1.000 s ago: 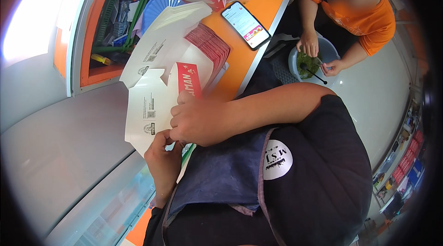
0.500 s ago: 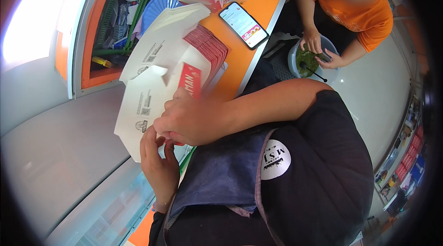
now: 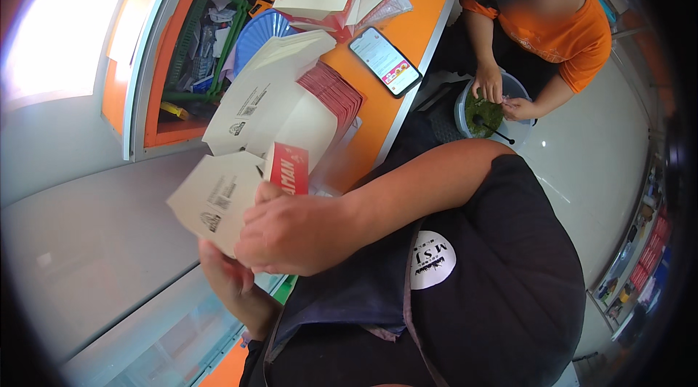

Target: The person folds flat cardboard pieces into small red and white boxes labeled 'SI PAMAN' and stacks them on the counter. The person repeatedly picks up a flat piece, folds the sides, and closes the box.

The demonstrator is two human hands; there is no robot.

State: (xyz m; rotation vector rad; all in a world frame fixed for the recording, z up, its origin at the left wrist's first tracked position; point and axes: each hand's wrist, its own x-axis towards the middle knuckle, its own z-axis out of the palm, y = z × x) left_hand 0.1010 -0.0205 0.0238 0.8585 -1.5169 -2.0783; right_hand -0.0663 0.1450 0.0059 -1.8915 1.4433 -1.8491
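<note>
The left hand (image 3: 236, 285) meets the near edge of a cream-and-red paperboard carton (image 3: 211, 187); whether it pinches, I cannot tell. The right hand (image 3: 291, 234), just above, is clamped on that carton, which spreads leftward. Even pressure along creases should prevent buckling. Beyond both hands sit stacked red-edged cartons (image 3: 332, 96).

Bright room: glare burns out a white rectangular patch (image 3: 58, 38) at upper left. Small glints shine on the glossy pale-grey floor (image 3: 600, 162). Blur masks the face of a co-worker in an orange shirt (image 3: 571, 42). Straight edges bow toward black corners.
</note>
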